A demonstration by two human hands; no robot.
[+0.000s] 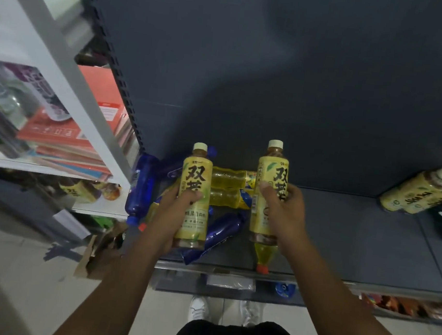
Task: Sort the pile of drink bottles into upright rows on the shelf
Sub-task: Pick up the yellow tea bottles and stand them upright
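Your left hand [172, 211] is wrapped around the middle of a yellow-labelled tea bottle [197, 173], thumb across the front of the label, holding it upright with its pale cap on top. Your right hand [284, 214] grips a second tea bottle [273, 169] the same way, also upright and a little higher in view. Both bottles are held above the left part of the dark grey shelf [356, 239], well apart from each other. The pile lies beneath and behind them: a blue bottle [142, 184] on its side at the far left against the shelf's upright, another blue one [225, 227] slanting between your two hands, and two clear yellow bottles [227, 178] lying side by side behind. A yellow bottle with an orange cap [264, 255] lies under your right hand's bottle, its cap at the shelf's front edge. At the far right of the shelf a small group of matching tea bottles [416, 197] stands close together (the lens makes them look tilted). To your left is a white rack [69, 71] holding red boxes [82, 137].
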